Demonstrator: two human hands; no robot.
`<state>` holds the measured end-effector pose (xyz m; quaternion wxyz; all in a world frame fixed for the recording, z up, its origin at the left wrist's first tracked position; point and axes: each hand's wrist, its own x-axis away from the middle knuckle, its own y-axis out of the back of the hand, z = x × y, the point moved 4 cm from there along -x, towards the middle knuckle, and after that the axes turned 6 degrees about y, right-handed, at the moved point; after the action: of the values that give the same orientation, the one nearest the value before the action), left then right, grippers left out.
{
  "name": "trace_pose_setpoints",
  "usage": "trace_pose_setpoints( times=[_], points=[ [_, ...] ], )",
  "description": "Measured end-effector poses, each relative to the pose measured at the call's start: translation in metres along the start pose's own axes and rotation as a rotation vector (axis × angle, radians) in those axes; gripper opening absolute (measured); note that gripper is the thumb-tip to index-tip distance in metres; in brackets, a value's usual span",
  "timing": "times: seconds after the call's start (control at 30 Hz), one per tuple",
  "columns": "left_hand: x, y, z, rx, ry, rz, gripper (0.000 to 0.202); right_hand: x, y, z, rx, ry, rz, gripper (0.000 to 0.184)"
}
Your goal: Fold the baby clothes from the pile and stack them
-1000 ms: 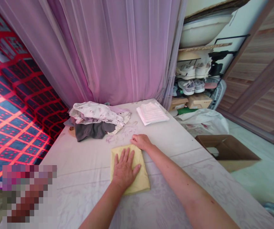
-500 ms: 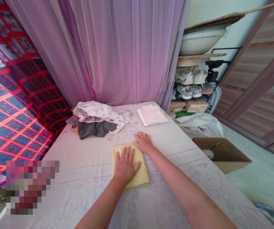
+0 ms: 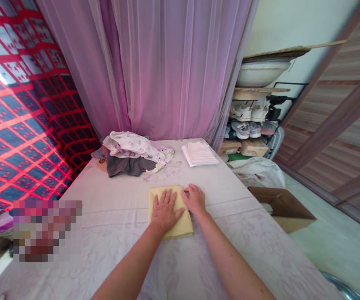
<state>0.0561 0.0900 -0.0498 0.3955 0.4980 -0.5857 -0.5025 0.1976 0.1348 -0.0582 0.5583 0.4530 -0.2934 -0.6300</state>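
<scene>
Well, our left grip (image 3: 164,211) and right grip (image 3: 194,199) lie open on the folded yellow cloth (image 3: 182,227); a hasty slide could rumple it.

The left hand (image 3: 165,212) lies flat on a folded yellow cloth (image 3: 182,229), and the right hand (image 3: 195,199) rests at its right edge, both on a pale flowered sheet (image 3: 248,254). Farther away lie a heap of clothes (image 3: 129,160) and a stack of folded white cloth (image 3: 198,154) before a pink curtain (image 3: 167,71), with a cardboard box (image 3: 280,208) off to the right.
</scene>
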Motion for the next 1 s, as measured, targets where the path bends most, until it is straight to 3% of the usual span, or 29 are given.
trace_pose_setpoints(
  times=[0.13,0.2,0.27,0.37,0.43,0.5,0.63,0.77,1.0],
  points=[
    [0.010,0.009,0.005,0.042,-0.022,-0.004,0.071,0.009,-0.001,0.002,-0.010,-0.030,0.040,0.025],
    [0.022,0.019,0.019,0.074,0.064,-0.095,0.066,0.008,-0.001,0.001,-0.008,-0.035,0.066,0.023],
    [0.036,0.028,0.041,0.145,0.232,-0.160,0.061,0.006,-0.002,-0.001,-0.014,-0.032,0.071,0.021],
    [0.050,0.034,0.071,0.327,0.445,-0.004,0.058,0.006,-0.005,-0.003,-0.032,-0.022,0.039,0.017],
    [0.052,0.034,0.082,0.413,0.512,0.156,0.054,0.007,-0.005,-0.003,-0.051,0.004,-0.005,0.017],
    [0.050,0.036,0.087,0.439,0.544,0.234,0.044,0.008,-0.004,-0.001,-0.070,0.041,-0.048,0.018],
    [0.045,0.035,0.087,0.486,0.558,0.288,0.027,0.013,-0.001,-0.001,-0.112,0.023,-0.046,0.023],
    [0.046,0.032,0.076,0.616,0.580,0.252,0.024,0.018,0.001,-0.007,-0.185,-0.077,0.009,0.029],
    [0.047,0.029,0.059,0.905,0.594,0.255,0.034,0.014,0.004,-0.001,-0.201,-0.071,0.050,0.028]
  ],
)
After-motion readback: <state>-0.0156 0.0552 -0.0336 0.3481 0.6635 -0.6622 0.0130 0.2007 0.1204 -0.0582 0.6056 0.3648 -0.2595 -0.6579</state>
